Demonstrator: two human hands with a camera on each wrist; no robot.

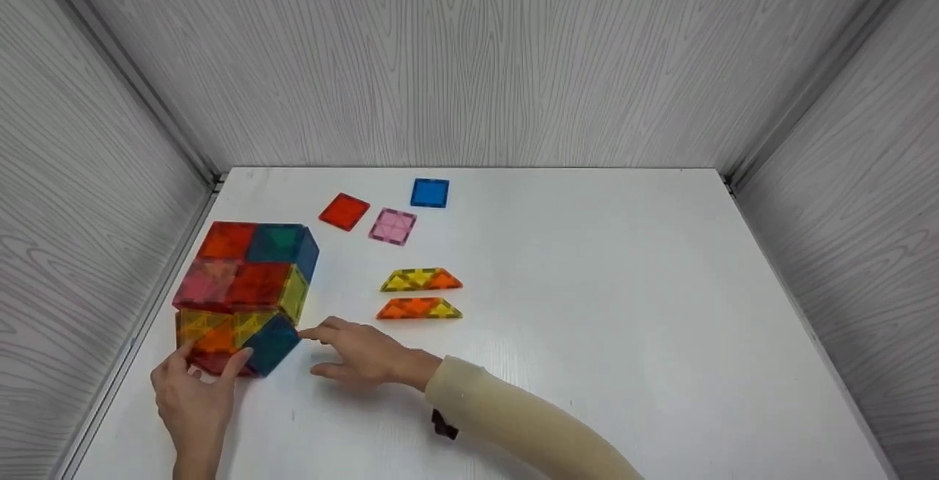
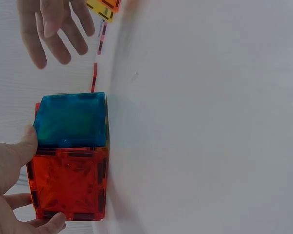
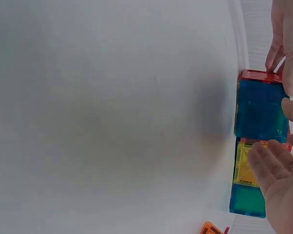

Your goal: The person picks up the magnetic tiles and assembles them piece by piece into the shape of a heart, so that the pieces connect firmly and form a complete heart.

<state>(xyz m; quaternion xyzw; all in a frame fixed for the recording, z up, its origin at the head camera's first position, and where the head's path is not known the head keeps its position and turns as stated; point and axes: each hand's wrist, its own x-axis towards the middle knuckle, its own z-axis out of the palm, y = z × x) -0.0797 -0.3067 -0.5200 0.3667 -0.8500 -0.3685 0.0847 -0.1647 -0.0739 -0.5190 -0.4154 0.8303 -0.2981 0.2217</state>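
Observation:
Translucent magnetic tiles form a block [image 1: 213, 282] at the left of the table, with red, pink and teal squares on top and a yellow one on its right side. Against its near side stands a smaller magnetic-tile cube [image 1: 216, 337], with a teal square [image 2: 71, 119] on its right and a red square [image 2: 66, 183] in front. My left hand [image 1: 192, 403] grips this cube, thumb and fingers spread across its near side. My right hand [image 1: 363, 354] hovers just right of it, fingers extended, index fingertip right at the teal square's corner.
Flat on the table [image 1: 623, 304] lie a red square [image 1: 344, 212], a pink square [image 1: 392, 226] and a blue square [image 1: 430, 192] behind. Two yellow-orange tile strips [image 1: 420, 280] lie right of the block. Grey wood-grain panels [image 1: 469, 62] enclose the back and sides.

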